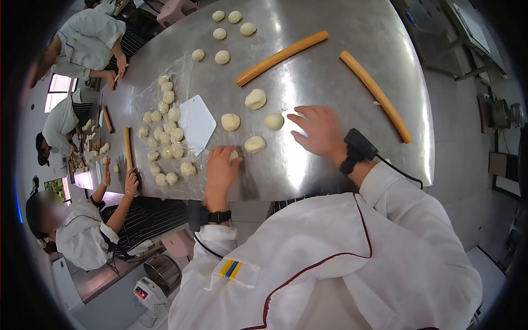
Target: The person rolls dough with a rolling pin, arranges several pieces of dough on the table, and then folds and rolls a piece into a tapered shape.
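Note:
On the steel table, my left hand (pixel 221 168) is closed over a dough ball (pixel 235 156), which shows only in part beside its fingers. My right hand (pixel 318 129) is apart from the dough, its fingers spread and holding nothing. Just left of its fingertips lies a smooth dough ball (pixel 274 121). Three more large pieces lie around: a lumpy one (pixel 256 99) farther back, a round one (pixel 231 122) above my left hand, and another (pixel 254 144) between my hands.
A white scraper (pixel 198 124) lies beside many dough balls under plastic film (pixel 190 82). Two wooden rolling pins (pixel 281 58) (pixel 375 96) lie farther back and right. Several small dough balls (pixel 222 57) sit at the back. Co-workers in white (pixel 82 234) stand along the left side.

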